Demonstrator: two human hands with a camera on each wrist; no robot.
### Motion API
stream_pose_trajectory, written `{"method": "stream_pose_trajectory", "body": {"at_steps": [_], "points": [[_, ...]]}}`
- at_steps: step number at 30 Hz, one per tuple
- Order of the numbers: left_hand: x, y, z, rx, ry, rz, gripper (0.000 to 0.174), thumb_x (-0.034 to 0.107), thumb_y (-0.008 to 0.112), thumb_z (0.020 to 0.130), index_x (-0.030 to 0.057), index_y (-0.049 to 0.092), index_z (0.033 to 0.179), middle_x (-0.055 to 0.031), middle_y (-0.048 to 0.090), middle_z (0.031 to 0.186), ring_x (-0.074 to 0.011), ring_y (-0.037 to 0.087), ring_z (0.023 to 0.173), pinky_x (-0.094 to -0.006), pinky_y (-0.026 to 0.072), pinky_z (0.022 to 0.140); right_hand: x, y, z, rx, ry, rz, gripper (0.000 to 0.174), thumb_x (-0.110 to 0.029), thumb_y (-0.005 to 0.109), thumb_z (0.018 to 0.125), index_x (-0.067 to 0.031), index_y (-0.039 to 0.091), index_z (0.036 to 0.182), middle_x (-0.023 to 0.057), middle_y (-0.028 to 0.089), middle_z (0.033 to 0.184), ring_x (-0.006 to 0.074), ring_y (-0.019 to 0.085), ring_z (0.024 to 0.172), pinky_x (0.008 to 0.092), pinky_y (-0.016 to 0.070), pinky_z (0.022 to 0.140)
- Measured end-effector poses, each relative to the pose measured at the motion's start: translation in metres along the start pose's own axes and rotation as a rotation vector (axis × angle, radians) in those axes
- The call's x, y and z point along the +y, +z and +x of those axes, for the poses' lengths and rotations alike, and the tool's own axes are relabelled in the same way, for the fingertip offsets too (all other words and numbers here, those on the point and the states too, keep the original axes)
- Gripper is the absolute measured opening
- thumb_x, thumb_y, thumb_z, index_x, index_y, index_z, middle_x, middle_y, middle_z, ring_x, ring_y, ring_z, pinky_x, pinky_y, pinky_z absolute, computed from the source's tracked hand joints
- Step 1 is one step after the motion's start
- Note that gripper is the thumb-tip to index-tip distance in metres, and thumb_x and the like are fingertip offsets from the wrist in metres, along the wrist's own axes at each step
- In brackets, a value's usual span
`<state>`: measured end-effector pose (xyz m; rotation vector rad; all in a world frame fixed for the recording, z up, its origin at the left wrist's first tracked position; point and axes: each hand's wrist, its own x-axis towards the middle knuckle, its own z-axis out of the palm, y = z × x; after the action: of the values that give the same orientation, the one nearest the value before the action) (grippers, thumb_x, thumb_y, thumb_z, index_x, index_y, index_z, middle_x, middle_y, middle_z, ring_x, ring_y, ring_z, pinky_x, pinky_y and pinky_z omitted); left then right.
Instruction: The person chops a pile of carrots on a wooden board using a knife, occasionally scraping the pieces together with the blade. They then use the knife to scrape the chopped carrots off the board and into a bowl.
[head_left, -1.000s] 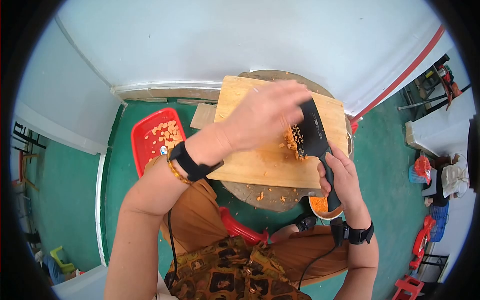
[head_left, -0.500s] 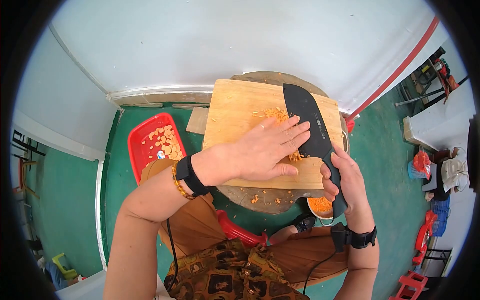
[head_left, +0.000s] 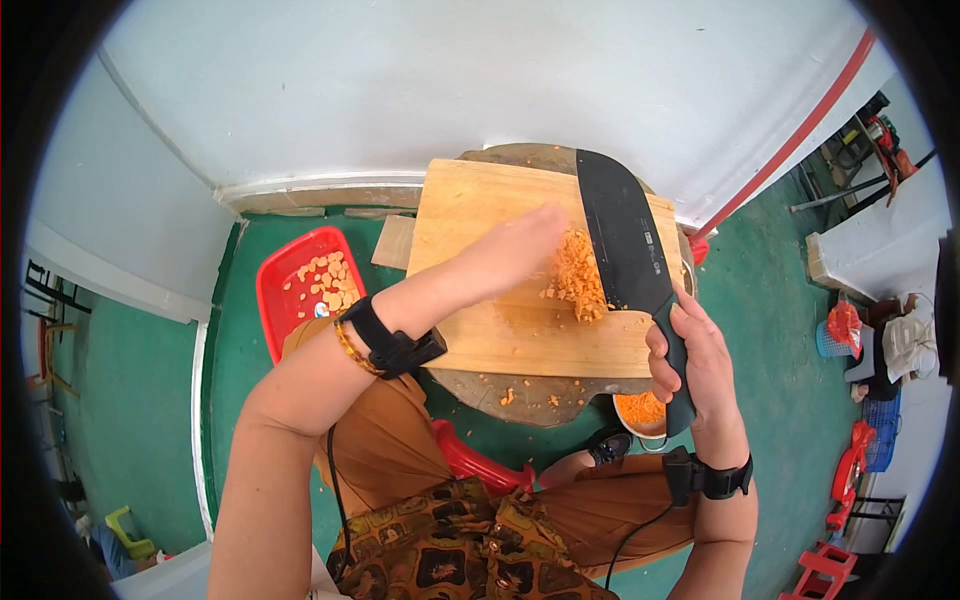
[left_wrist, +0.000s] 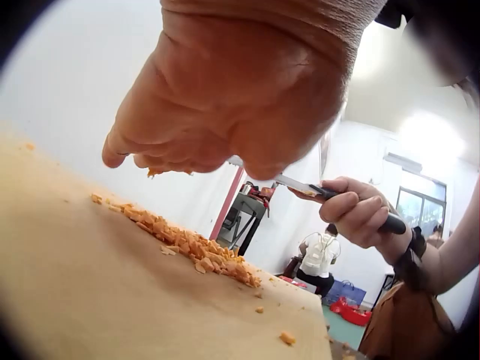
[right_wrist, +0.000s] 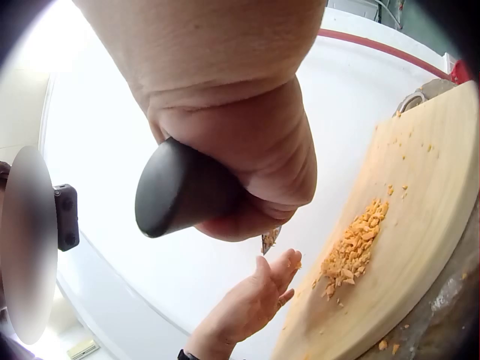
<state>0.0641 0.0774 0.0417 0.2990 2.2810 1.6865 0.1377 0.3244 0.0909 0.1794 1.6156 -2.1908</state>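
My right hand (head_left: 700, 350) grips the black handle of a broad black kitchen knife (head_left: 625, 230). Its blade lies flat-side up in the head view, over the right part of a wooden cutting board (head_left: 480, 340). In the left wrist view the knife is raised above the board. Finely chopped carrot (head_left: 578, 280) is heaped on the board just left of the blade. Above the board, beside the heap, my left hand (head_left: 510, 255) is blurred, its fingers extended. Orange bits cling to its fingers in the left wrist view.
The board rests on a round wooden block (head_left: 540, 400) with scattered crumbs. Left of it, a red basin (head_left: 268, 300) holds orange slices. A bowl (head_left: 655, 434) of chopped orange bits stands below right. A white wall (head_left: 400, 90) rises behind the board.
My left hand swept down across the blade, then pulled back up and left off it. The blade's dark face has few bits left, and the carrot heap is now uncovered.
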Motion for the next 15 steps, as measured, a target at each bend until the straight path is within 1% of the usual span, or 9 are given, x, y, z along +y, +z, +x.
{"method": "stream_pose_trajectory", "body": {"at_steps": [1,4,7,10,13,15], "points": [[0.0,0.001,0.002,0.059,-0.033,-0.221,0.077,0.059,0.028,0.102,-0.0039,0.034,0.146,-0.0185,0.036,0.152,-0.0308,0.036,0.14,-0.0421,0.0305,0.114,0.002,0.0,0.001,-0.015,-0.003,0.023,0.047,-0.018,0.041,0.103,-0.007,0.036,0.148,0.0043,0.052,0.077,0.0072,0.041,0.042,0.0232,0.0402,0.036],[0.015,-0.008,0.003,-0.074,-0.115,-0.997,0.078,0.061,0.023,0.102,-0.0031,0.044,0.139,-0.0152,0.051,0.142,-0.0267,0.051,0.126,-0.0379,0.0376,0.107,0.008,-0.001,0.003,-0.115,0.029,0.096,0.047,-0.021,0.041,0.104,-0.0106,0.034,0.15,0.0038,0.051,0.078,0.0071,0.041,0.043,0.0233,0.0403,0.037],[0.02,-0.008,0.003,-0.111,-0.039,-1.283,0.076,0.06,0.022,0.102,-0.003,0.05,0.134,-0.0132,0.059,0.131,-0.0242,0.057,0.114,-0.0368,0.0419,0.102,0.008,0.004,0.002,-0.154,0.09,0.113,0.048,-0.022,0.04,0.105,-0.0135,0.032,0.151,0.0037,0.051,0.077,0.0075,0.041,0.043,0.0233,0.0401,0.037],[0.007,-0.014,0.008,-0.292,0.105,-1.438,0.079,0.063,0.02,0.101,-0.003,0.053,0.13,-0.0124,0.058,0.131,-0.0237,0.051,0.123,-0.0378,0.0349,0.11,0.012,0.006,0.005,-0.16,0.106,0.11,0.048,-0.023,0.04,0.105,-0.014,0.032,0.151,0.0039,0.051,0.078,0.0079,0.042,0.043,0.0236,0.0396,0.037],[0.003,-0.013,0.01,-0.321,0.112,-1.444,0.081,0.063,0.016,0.101,-0.0038,0.051,0.133,-0.0132,0.06,0.129,-0.0247,0.052,0.123,-0.0381,0.0358,0.109,0.014,0.006,0.008,-0.157,0.07,0.115,0.048,-0.023,0.04,0.105,-0.0135,0.031,0.151,0.0038,0.051,0.078,0.0078,0.042,0.043,0.0237,0.0396,0.037],[0.004,-0.011,0.009,-0.374,0.109,-1.458,0.081,0.061,0.016,0.101,-0.0047,0.047,0.136,-0.0153,0.058,0.133,-0.0275,0.054,0.121,-0.0391,0.0393,0.107,0.014,0.007,0.01,-0.156,0.03,0.103,0.049,-0.023,0.04,0.105,-0.0131,0.031,0.151,0.0036,0.051,0.078,0.0079,0.042,0.043,0.0237,0.0397,0.038]]}}
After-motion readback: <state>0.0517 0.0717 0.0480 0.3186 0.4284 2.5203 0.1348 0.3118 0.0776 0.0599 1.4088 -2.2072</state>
